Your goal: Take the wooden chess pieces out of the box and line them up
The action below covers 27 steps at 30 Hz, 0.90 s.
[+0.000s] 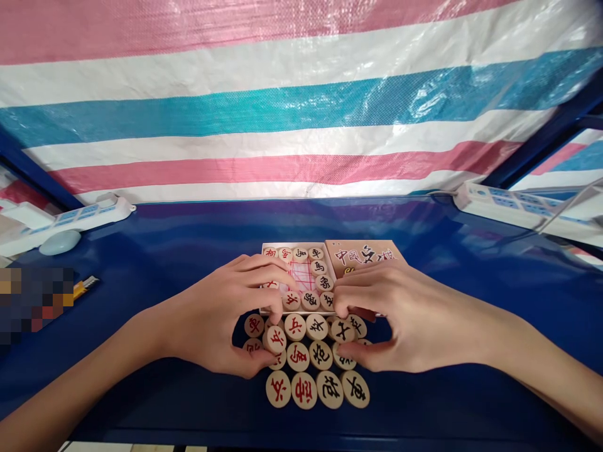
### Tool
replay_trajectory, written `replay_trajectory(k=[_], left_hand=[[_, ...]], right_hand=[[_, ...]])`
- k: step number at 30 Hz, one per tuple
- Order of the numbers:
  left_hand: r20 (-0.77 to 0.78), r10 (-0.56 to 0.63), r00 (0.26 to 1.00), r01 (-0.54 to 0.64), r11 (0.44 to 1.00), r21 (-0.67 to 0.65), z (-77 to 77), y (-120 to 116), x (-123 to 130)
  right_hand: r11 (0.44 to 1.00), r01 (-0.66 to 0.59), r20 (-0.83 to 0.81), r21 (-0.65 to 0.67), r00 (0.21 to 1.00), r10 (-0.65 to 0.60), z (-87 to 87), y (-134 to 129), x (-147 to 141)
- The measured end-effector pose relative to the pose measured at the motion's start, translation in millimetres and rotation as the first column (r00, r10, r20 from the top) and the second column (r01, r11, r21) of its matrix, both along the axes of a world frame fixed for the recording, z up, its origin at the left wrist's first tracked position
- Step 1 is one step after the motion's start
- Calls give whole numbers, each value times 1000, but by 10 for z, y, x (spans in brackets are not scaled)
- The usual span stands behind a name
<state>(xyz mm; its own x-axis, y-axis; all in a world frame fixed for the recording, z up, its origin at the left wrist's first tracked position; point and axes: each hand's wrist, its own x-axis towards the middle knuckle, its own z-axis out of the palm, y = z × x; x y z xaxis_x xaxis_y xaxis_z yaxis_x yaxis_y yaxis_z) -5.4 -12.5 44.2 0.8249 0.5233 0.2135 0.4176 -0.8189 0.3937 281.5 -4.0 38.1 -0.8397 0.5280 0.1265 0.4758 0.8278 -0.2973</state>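
We take the box (pixel 298 276) w/ the red grid lining as our landmark; it sits mid-table on the blue table (pixel 188 251), approx. a third filled w/ round wooden pieces along its far and right edges.

Our left hand (pixel 221 320) is just in front of the box's left half, fingers curled over the near rim, thumb and fingertips pinched round a red-marked piece (pixel 274 339) at the edge of the loose pile. Our right hand (pixel 400 320) is in front of the box's right half, fingers bent down onto a black-marked piece (pixel 342 331), thumb tucked under by another disc; looks like a grasp, though we can't tell if the piece is lifted.

The loose pieces (pixel 311 358) lie in rows directly in front of the box, between both hands; nearest row of four (pixel 318 389) lies flat, untouched, closest to us.

The box lid (pixel 365 256) w/ printed characters lies touching the box's right side. Far left of the box: a power strip (pixel 80 216) and a pale mouse (pixel 60 242). Far right of the box: a second power strip (pixel 509 204). Behind it all, a striped tarp (pixel 301 107).
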Motion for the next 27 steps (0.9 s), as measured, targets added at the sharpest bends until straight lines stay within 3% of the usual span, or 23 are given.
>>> replay_trajectory(k=[12, 21, 25, 27], left_hand=[[-21, -16, 1000, 17, 999, 42, -56, 21, -6], [-39, -15, 999, 15, 1000, 17, -104, 56, -20], [-25, -3, 1000, 3, 1000, 3, -103, 50, -28], [2, 15, 1000, -15, 1000, -5, -95, 49, -28]], right_hand=[[999, 2, -1, 33, 1000, -2, -54, 21, 2], [1000, -4, 23, -30, 1000, 5, -60, 23, -7], [997, 12, -24, -76, 1000, -14, -13, 56, 7], [998, 52, -72, -34, 996, -54, -15, 91, 1]])
